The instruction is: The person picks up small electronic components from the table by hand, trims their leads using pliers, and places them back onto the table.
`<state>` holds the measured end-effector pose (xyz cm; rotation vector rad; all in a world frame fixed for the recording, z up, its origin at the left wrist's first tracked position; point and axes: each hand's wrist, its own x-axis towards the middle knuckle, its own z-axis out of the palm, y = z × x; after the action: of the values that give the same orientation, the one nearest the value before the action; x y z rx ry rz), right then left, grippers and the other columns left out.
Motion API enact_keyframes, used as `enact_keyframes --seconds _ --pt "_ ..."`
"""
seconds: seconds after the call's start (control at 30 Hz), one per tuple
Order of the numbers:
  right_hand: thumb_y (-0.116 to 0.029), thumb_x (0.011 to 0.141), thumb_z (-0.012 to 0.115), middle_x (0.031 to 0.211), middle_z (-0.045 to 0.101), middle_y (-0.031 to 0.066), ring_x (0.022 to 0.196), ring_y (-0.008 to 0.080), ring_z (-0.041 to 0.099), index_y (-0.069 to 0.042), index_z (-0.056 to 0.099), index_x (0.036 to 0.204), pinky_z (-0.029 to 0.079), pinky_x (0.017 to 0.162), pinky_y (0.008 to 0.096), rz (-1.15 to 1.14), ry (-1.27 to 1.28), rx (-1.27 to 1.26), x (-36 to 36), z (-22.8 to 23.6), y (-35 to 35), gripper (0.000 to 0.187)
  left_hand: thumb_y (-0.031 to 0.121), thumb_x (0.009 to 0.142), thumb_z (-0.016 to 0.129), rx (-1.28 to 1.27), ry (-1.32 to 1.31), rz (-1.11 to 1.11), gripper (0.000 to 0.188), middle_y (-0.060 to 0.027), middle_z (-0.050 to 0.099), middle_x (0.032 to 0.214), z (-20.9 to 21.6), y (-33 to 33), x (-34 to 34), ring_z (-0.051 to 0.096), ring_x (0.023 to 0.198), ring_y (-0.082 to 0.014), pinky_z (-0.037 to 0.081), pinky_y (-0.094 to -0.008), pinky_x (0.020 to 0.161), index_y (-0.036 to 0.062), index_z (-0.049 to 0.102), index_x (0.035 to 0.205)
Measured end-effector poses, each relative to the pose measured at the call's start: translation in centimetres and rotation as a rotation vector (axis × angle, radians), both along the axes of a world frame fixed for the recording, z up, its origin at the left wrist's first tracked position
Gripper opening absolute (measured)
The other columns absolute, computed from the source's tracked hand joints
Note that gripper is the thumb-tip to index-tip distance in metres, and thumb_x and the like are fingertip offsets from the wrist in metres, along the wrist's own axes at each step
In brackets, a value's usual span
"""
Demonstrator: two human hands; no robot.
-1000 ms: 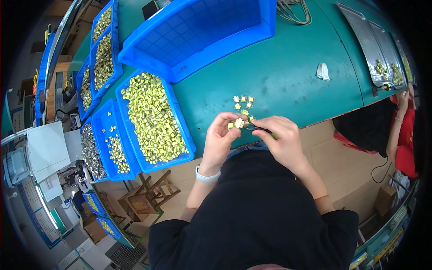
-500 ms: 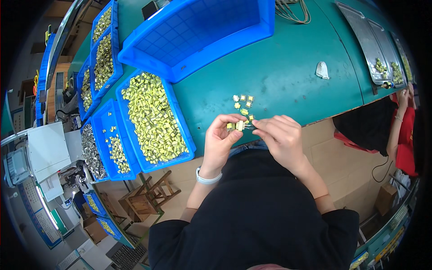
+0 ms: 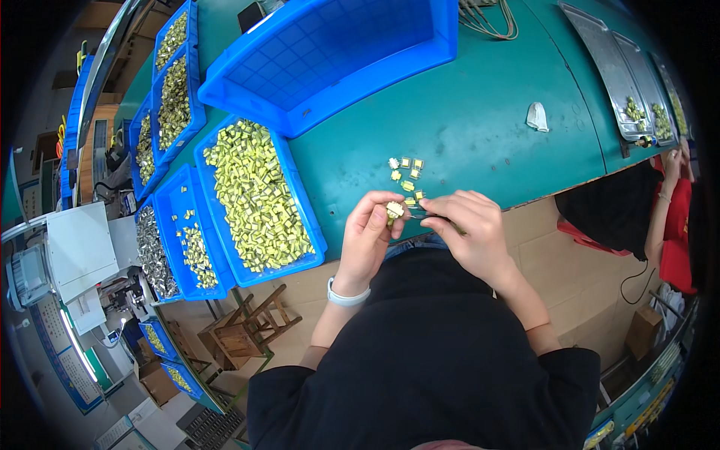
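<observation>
Component [image 3: 394, 210]: yellow-and-white, pinched in our left hand [image 3: 367, 232].
Slim tool [image 3: 420, 217]: pinched in our right hand [image 3: 471, 225], pointing left toward component.

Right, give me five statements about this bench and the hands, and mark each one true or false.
1. The left hand holds a small yellow-and-white part. True.
2. The right hand is empty. False: the right hand grips a thin tool.
3. Several loose parts lie on the green tabletop beyond the hands. True.
4. The pale wristband is on the right wrist. False: the pale wristband is on the left wrist.
5. The blue bin just left of the left hand is empty. False: the blue bin is heaped with yellowish pieces.
</observation>
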<state>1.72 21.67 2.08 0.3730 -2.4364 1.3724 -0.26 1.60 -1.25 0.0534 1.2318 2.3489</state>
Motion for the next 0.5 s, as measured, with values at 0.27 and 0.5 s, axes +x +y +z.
enact_keyframes --seconds 0.27,0.5 --pt "-0.004 0.076 0.081 0.09 0.076 0.0104 0.072 0.0245 0.07 0.0 0.073 0.095 0.05 0.067 0.0348 0.059 -0.035 -0.056 -0.09 -0.08 0.03 0.021 0.035 0.109 0.051 -0.054 -0.032 -0.035 0.034 -0.0046 0.061 0.095 0.32 -0.15 0.24 0.055 0.078 -0.0109 0.041 -0.0255 0.068 0.0043 0.058 0.121" --pt "-0.004 0.077 0.081 0.091 0.076 0.0107 0.073 0.025 0.069 0.0 0.073 0.096 0.051 0.066 0.0352 0.095 -0.027 -0.022 -0.09 -0.22 0.25 0.021 0.034 0.108 0.052 -0.045 -0.041 -0.063 0.034 -0.0041 0.061 0.093 0.27 0.06 0.36 0.057 0.077 -0.011 0.043 -0.0263 0.066 0.0031 0.059 0.119"
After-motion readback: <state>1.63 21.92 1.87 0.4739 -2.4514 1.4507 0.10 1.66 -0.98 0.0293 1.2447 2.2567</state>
